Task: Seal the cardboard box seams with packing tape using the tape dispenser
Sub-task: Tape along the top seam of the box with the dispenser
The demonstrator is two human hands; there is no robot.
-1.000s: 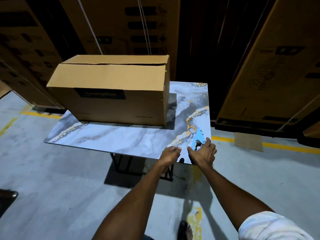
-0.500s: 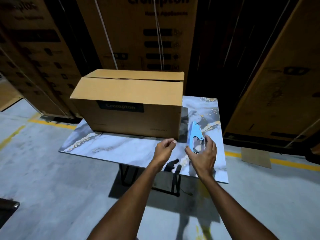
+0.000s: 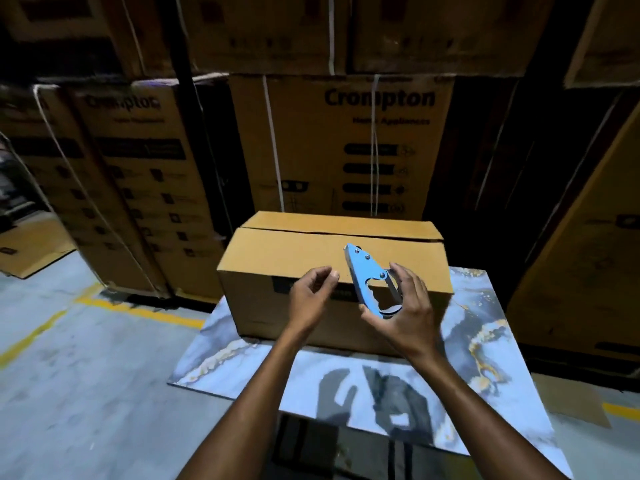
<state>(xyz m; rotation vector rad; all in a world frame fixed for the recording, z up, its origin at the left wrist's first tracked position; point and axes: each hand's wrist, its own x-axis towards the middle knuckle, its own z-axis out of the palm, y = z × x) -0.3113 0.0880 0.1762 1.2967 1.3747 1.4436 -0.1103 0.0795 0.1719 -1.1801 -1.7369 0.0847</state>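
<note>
Head view: I have only this one camera, looking forward and down at both hands.
Cardboard box point(image 3: 332, 271): my landmark; it sits on the marble-patterned bench point(image 3: 467, 407), toward the bench's far edge. Its top flaps are folded down, and a dark gap runs along the seam near the far side of the top. I see no tape on that seam.
Tape dispenser point(image 3: 372, 282): a light blue metal frame, held up in front of the box's near top edge, its narrow end pointing up and away over the box top. I cannot make out a roll of tape in it.
Right hand point(image 3: 403, 308): in front of the box's near face; my fingers point(image 3: 401, 275) wrap the dispenser's handle end, thumb under the frame, so they are closed on the tool.
Left hand point(image 3: 311, 296): just beside the dispenser, in front of the box's near face, apart from the tool; thumb and forefinger tips nearly meet, the rest curled, and they hold nothing I can see.
Stacked cartons point(image 3: 346, 143): tall printed cartons behind the box, strapped with white bands.
Floor point(image 3: 86, 375): grey concrete to the left of the box, with yellow lines.
</note>
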